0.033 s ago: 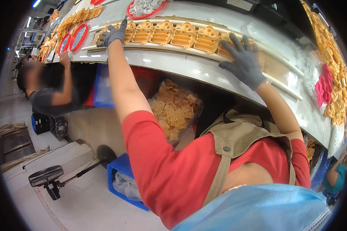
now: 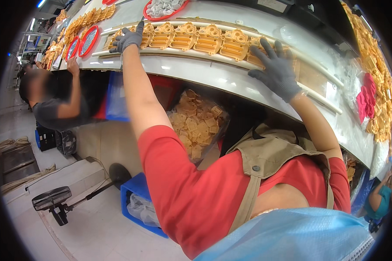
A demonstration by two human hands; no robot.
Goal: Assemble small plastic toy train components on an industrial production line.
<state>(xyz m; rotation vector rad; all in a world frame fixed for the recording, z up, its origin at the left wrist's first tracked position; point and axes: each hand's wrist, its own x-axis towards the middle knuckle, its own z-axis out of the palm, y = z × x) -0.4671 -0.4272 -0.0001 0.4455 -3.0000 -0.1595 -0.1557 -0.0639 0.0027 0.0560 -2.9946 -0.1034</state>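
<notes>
My left hand, in a dark grey glove, lies over the left end of a row of orange-yellow moulded plastic parts. Its fingers are apart, and it covers part of the end piece. At the row's right end my right hand, gloved alike, is open with fingers spread over the last parts. The ribbed pieces stand side by side between two white rails on the table. Contact under the palms is hidden.
Red trays of white pieces and small metallic pieces sit on the white table. Loose orange parts and a pink cloth lie at right. Below are a bag of parts and a fan. A co-worker is at left.
</notes>
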